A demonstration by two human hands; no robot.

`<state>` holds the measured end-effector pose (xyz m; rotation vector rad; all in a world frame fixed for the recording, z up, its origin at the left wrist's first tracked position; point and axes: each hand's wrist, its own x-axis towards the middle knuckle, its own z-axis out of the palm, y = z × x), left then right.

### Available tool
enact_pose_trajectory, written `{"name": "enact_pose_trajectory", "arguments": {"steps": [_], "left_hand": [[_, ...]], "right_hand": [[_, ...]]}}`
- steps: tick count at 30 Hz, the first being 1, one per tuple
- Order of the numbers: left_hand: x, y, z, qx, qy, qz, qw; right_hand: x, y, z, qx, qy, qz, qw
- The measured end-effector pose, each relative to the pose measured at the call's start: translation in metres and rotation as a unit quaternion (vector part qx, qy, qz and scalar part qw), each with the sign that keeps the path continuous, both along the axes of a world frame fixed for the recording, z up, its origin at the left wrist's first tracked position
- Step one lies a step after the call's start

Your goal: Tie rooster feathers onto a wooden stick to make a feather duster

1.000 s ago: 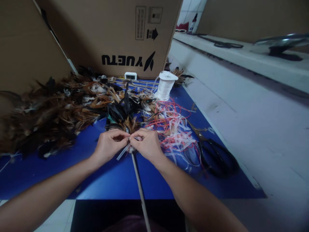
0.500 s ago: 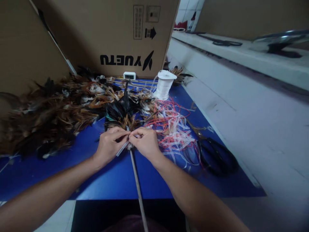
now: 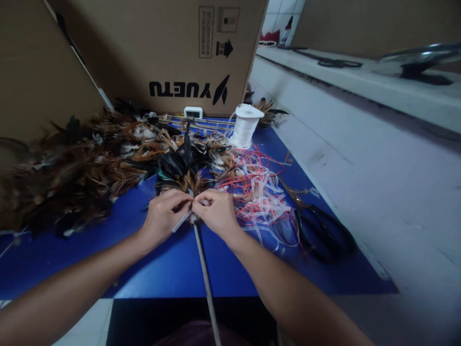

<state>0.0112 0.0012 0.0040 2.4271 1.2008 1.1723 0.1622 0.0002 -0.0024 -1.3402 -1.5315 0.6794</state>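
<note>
A thin wooden stick (image 3: 205, 274) runs from the lower edge up to a bundle of dark and brown feathers (image 3: 185, 163) at its far end. My left hand (image 3: 162, 214) and my right hand (image 3: 220, 211) meet at the base of the feathers, fingertips pinched together. Between them is a narrow white ribbon (image 3: 182, 221); one tail sticks out below my left fingers and another piece shows above the fingertips. The fingers hide where the ribbon crosses the stick.
Brown feathers (image 3: 90, 168) are heaped on the blue tabletop (image 3: 144, 274) at left. Tangled red and white strands (image 3: 262, 202) lie right of my hands, beside black-handled scissors (image 3: 324, 233). Behind stand a white ribbon spool (image 3: 247, 127), a small white display device (image 3: 193, 113) and a cardboard box (image 3: 162, 48).
Both hands keep their pinch in nearly the same place. The lower ribbon tail has shifted very slightly to the left.
</note>
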Motion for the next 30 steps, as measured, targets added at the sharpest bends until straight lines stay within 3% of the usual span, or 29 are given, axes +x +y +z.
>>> {"name": "enact_pose_trajectory", "arguments": {"steps": [8, 14, 22, 30], "left_hand": [[-0.004, 0.003, -0.003, -0.011, 0.058, -0.002, 0.998], [-0.008, 0.007, 0.0, -0.095, 0.078, -0.008, 0.992], [-0.013, 0.014, 0.005, -0.213, 0.065, -0.055, 0.973], [-0.011, 0.013, 0.004, -0.208, 0.071, -0.04, 0.975]], "right_hand": [[0.001, -0.002, 0.0, 0.027, -0.038, 0.011, 0.999], [0.002, -0.003, 0.005, 0.02, -0.043, 0.022, 0.999], [0.008, 0.001, 0.002, -0.068, -0.02, 0.079, 0.994], [0.008, 0.002, 0.002, -0.095, -0.017, 0.086, 0.992]]}}
